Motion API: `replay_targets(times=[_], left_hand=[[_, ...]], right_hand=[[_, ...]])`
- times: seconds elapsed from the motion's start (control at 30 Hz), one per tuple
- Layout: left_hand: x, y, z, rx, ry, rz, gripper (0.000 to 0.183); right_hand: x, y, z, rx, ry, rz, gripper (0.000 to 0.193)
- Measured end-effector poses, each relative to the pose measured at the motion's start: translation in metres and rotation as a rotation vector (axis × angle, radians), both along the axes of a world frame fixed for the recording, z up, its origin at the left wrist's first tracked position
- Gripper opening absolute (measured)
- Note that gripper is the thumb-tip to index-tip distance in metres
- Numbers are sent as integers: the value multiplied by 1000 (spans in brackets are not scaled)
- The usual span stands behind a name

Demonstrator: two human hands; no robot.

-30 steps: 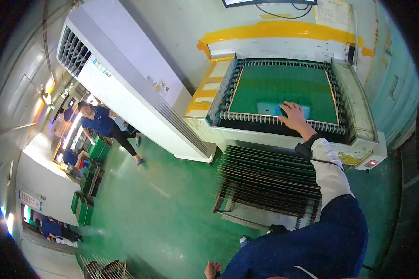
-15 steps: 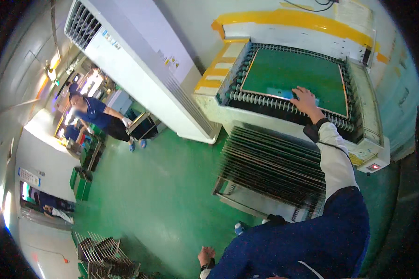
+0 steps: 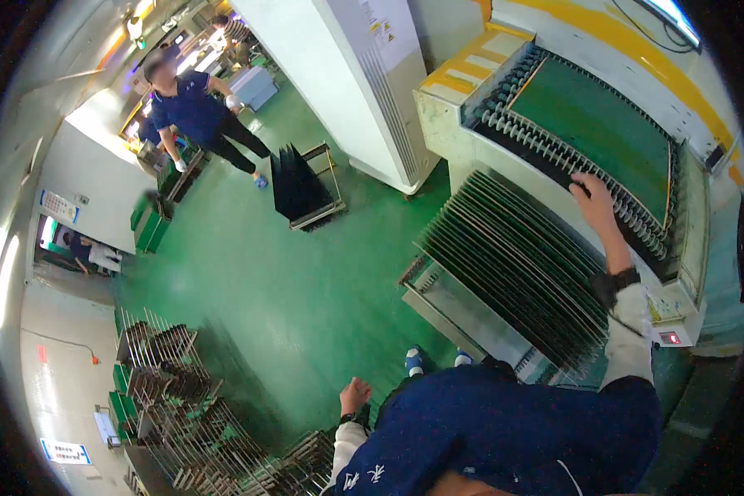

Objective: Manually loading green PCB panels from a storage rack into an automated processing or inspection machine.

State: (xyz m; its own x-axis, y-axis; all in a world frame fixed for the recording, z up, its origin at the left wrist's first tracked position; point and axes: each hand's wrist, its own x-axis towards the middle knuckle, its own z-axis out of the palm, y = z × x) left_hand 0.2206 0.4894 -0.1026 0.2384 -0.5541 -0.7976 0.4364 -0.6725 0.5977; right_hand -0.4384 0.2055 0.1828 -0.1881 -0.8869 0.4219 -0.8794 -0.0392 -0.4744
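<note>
A large green panel (image 3: 599, 132) with a pale border lies on the roller bed (image 3: 566, 153) of a white machine (image 3: 446, 124) at the right. My right hand (image 3: 595, 202) hovers by the front rollers, its fingers bent and apart, with nothing in them. Whether a fingertip touches the rollers I cannot tell. Below the machine stands a rack (image 3: 455, 318) filled with several thin dark panels (image 3: 512, 264) set on edge, left of my right forearm. Low in the middle, my left hand (image 3: 355, 397) hangs beside my body, fingers curled, nothing visible in it.
A person (image 3: 186, 107) in dark blue stands beyond, close to a small rack of black sheets (image 3: 299, 190) on the green floor. A tall white cabinet (image 3: 351, 91) stands left of the machine. Several metal racks (image 3: 174, 372) crowd the lower left.
My right hand has drawn back from over the panel to the machine's front rollers. My view has turned left. The person has let go of the small rack, which now stands on the floor.
</note>
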Motion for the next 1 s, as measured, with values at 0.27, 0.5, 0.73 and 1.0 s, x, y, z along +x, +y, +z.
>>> replay_targets(times=[0.27,0.5,0.73,1.0], left_hand=[[3,-43,-10,26,48,45,39],[29,-73,-1,50,75,-57,44],[48,-77,-1,18,21,-144,43],[61,-76,-2,4,41,-113,41]], right_hand=[[127,99,9,331,-411,243,21],[190,153,-11,526,-501,230,25],[224,175,-22,352,-136,163,31],[241,173,-68,370,-58,62,35]])
